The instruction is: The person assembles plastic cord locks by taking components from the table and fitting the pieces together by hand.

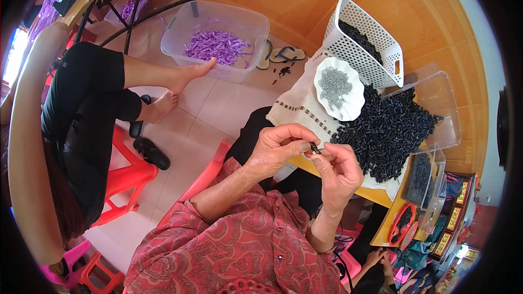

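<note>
My left hand [283,147] pinches a small black cylindrical piece [314,147] between thumb and fingertips, in front of my chest. Close against it, the fingertips of my right hand [339,173] are pinched together at the piece's near end. Whether they also hold a tiny clear part is too small to tell. Beyond my hands, a white scalloped dish [357,97] holds many small clear pieces [334,87]. To the right of the dish lies a large heap of small black pieces [376,136], spread on a pale cloth [297,95] over the table.
A white perforated basket [389,57] with black pieces stands behind the dish. At the right lies a clear plastic box [444,106]. On the floor, a translucent tub [180,49] holds purple pieces [215,46]. Another person's bare foot [188,76] reaches toward it, near a red stool [128,171].
</note>
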